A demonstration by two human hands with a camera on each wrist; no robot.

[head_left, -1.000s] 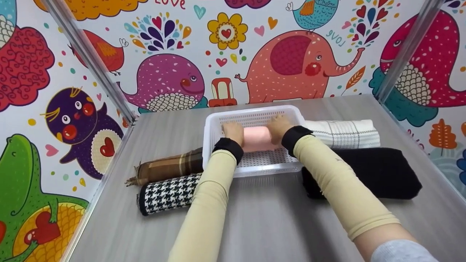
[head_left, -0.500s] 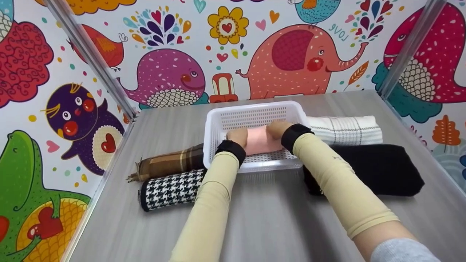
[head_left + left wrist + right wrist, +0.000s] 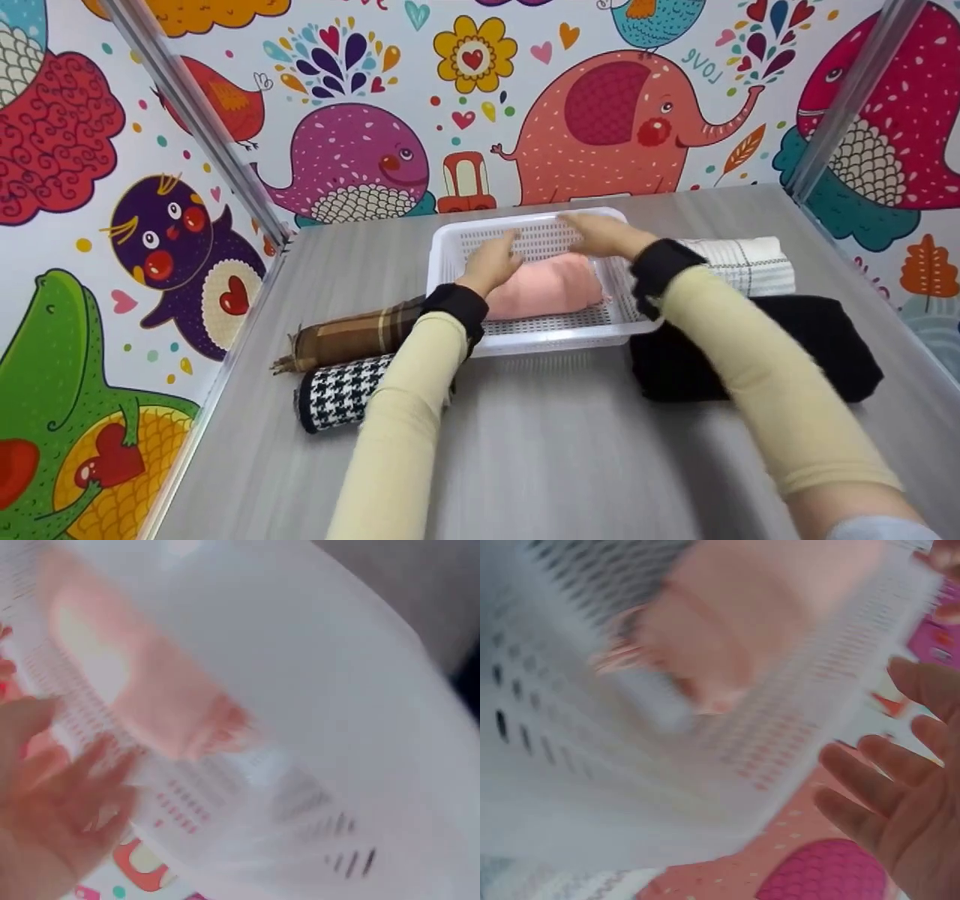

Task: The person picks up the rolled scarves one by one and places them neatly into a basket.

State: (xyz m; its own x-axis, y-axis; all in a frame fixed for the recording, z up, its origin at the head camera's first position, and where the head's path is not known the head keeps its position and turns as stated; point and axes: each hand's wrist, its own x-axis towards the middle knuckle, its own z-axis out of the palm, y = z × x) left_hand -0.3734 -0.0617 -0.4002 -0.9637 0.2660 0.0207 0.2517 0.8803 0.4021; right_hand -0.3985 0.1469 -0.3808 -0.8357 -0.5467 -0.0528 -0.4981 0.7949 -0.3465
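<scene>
A rolled pink scarf (image 3: 551,286) with a fringed end lies in the white plastic basket (image 3: 555,343). My left hand (image 3: 491,264) hovers over the scarf's left end, fingers loosely extended and holding nothing. Above the basket's back right part is my right hand (image 3: 604,234), its fingers spread and apart from the scarf. In the left wrist view, blurred by motion, the left hand (image 3: 64,802) appears beside the scarf (image 3: 150,667). The right wrist view has the right hand (image 3: 900,772) with fingers parted near the basket's perforated wall (image 3: 780,742).
Left of the basket lie a rolled brown plaid scarf (image 3: 352,337) and a black-and-white houndstooth roll (image 3: 345,394). To the right are a white checked roll (image 3: 750,264) and a black folded cloth (image 3: 810,337). A patterned wall (image 3: 465,112) stands behind the grey table (image 3: 540,450).
Both hands have let go of the pink scarf and lifted off it. My right hand has moved up and to the right. The scarf stays in the basket.
</scene>
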